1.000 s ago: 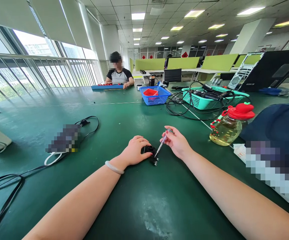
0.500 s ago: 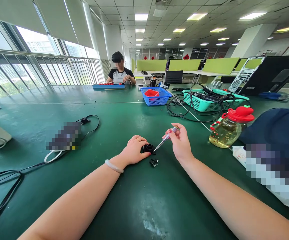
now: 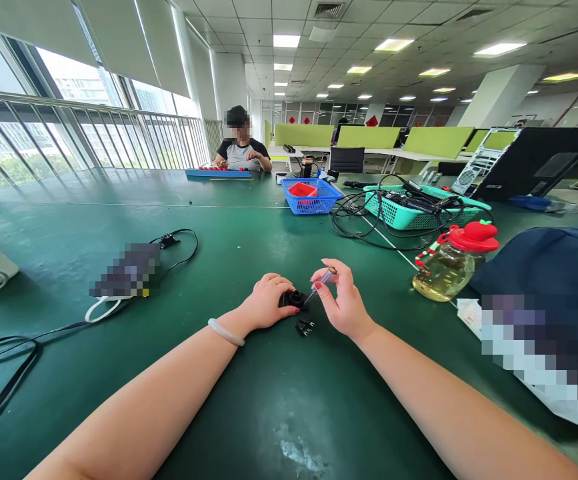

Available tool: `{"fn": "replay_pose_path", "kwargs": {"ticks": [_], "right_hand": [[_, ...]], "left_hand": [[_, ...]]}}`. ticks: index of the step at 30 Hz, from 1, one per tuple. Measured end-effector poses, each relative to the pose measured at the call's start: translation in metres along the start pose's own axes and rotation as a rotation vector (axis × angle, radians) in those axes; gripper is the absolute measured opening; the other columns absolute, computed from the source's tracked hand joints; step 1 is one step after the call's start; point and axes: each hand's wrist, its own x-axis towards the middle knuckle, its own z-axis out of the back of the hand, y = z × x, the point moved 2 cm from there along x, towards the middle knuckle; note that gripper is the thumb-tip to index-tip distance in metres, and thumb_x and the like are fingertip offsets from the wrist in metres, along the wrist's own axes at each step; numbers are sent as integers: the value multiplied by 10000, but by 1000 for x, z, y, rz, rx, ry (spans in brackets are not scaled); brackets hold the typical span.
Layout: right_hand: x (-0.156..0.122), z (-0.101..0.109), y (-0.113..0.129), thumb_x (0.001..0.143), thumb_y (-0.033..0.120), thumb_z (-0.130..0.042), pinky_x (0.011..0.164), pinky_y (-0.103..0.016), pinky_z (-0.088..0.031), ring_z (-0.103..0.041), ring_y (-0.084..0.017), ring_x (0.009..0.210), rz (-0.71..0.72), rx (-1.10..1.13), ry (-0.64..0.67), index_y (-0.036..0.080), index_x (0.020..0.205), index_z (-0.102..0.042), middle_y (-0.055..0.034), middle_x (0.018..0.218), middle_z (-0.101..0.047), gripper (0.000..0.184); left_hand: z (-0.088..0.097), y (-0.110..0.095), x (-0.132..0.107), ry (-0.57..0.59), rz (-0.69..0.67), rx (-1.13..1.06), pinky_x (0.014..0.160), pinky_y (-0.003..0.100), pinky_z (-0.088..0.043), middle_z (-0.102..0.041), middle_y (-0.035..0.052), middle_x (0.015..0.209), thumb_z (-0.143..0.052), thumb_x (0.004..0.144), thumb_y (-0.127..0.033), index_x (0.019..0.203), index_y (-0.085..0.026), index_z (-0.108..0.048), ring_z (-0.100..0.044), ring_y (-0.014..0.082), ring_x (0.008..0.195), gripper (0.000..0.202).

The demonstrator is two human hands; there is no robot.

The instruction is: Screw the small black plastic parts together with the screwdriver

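Observation:
My left hand rests on the green table, its fingers closed around a small black round part. My right hand pinches a slim screwdriver with a clear handle, held upright at a slant with its tip down on the black part. A second small black piece with prongs lies loose on the table just in front of both hands.
A bottle with a red lid and a dark blue bag sit to the right. Blue basket, teal basket with cables and an open computer case stand behind. Another person works at the far end. Black cables lie left.
My right hand has drawn in closer to the left hand and swung the screwdriver more upright onto the black part. The pronged piece now lies apart from it.

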Motion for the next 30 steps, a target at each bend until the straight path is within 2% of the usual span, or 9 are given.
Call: {"fn": "replay_pose_path", "kwargs": {"ticks": [4,7,10,13,18,22,27,30], "right_hand": [[2,5,-19,936,296,-519,757,-374,-572,-666,-173,783,-230,115,-204,252,1261,-385,-17,871,-641,355],[3,8,-28,907,316,-556,780,-386,-576,-681,-183,805,-335,170,-332,253,1232,-391,-15,865,-642,369],[4,8,-31,887,319,-575,783,-394,-578,-687,-190,804,-386,186,-329,252,1220,-388,-17,866,-648,387],[3,4,-27,894,324,-564,788,-396,-574,-682,-190,808,-369,149,-248,252,1239,-387,-24,883,-653,394],[1,-2,-17,946,309,-492,823,-410,-561,-678,-187,846,-272,52,-60,253,1301,-377,-40,933,-670,377],[2,3,-12,944,229,-482,786,-400,-573,-685,-184,814,-151,-38,-40,256,1332,-364,-39,929,-678,407],[1,10,14,902,128,-540,788,-387,-584,-682,-191,846,267,-136,-123,264,1370,-336,-53,956,-669,528],[0,3,38,885,101,-530,830,-416,-583,-677,-210,905,502,-147,10,259,1326,-407,-56,965,-680,484]], "left_hand": [[0,1,0,0,18,4,1102,483,-360,-638,73,1256,-755,768,-416,1113,-208,-646,-443,299,1279,417],[0,2,0,4,15,3,1106,483,-356,-638,67,1260,-755,766,-429,1113,-218,-649,-444,297,1279,419],[0,2,1,7,10,4,1104,495,-356,-639,61,1259,-759,760,-434,1106,-231,-661,-448,302,1278,413],[0,2,1,7,10,2,1104,498,-356,-638,64,1262,-761,757,-431,1101,-229,-670,-450,302,1276,409],[1,1,0,-4,6,0,1100,498,-364,-642,64,1257,-758,757,-440,1106,-236,-674,-459,301,1261,413],[1,1,-1,0,8,12,1096,488,-371,-643,63,1256,-762,756,-437,1110,-235,-669,-455,297,1267,418],[1,0,-1,-34,-14,35,1089,470,-374,-653,69,1231,-762,760,-418,1102,-221,-664,-474,286,1236,407],[3,-1,-1,-27,2,55,1023,452,-427,-669,75,1177,-746,764,-433,1092,-212,-670,-514,283,1156,402]]}}
